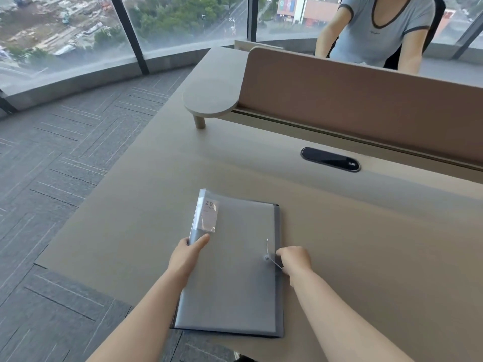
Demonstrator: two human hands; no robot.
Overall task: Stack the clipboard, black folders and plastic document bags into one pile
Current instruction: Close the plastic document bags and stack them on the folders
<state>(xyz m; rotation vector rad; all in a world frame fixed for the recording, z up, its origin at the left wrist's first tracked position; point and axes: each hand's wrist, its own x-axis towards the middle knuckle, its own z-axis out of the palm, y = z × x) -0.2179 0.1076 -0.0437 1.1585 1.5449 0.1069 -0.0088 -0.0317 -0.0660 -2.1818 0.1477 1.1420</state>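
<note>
A pile (pixel 230 270) lies flat on the beige desk (pixel 366 244), its near end reaching the desk's front edge. On top is a translucent grey plastic document bag (pixel 235 283) with a string-and-button closure (pixel 266 257) near its right edge; a black folder (pixel 279 296) shows beneath along the right and near sides. A white label (pixel 210 216) printed "20" sits at the bag's far left corner. The left hand (pixel 188 253) grips the bag's left edge, thumb on top. The right hand (pixel 295 259) rests curled at the pile's right edge, just beside the closure. A brown divider panel (pixel 366 100) stands behind the desk, with a person in a grey shirt (pixel 384 30) beyond it.
</note>
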